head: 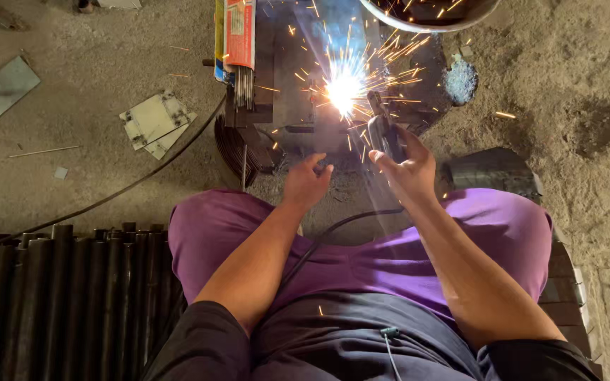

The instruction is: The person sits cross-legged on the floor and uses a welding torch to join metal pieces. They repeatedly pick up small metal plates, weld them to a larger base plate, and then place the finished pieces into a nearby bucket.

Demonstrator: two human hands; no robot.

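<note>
From the head camera, the person sits with knees apart in purple trousers (361, 247) over a sandy dirt floor (573, 85). The right hand (402, 166) is closed around the dark electrode holder (384, 130), fingers wrapped on its grip, thumb up along the side. The holder's tip points up and to the left at the welding arc (344, 88), a white glare that throws orange sparks outward in every direction. The arc sits on a dark metal workpiece (298, 106) on the floor, just ahead of the knees; its exact shape is lost in glare and smoke. A black cable (326, 236) runs from the holder back between the thighs.

The left hand (306, 180) hovers low, just left of the right hand, fingers loosely curled and a little apart, holding nothing; whether the fingertips touch the workpiece cannot be told.

At the workpiece's left edge a red and yellow packet of welding rods (238, 42) stands propped up, grey rod ends showing below. Further left on the floor lie pale flat metal plates (155, 121) and a grey sheet offcut (5, 86). A stack of dark steel pipes (65, 296) fills the lower left corner. The rim of a metal bowl (428, 17) shows at the top edge.
</note>
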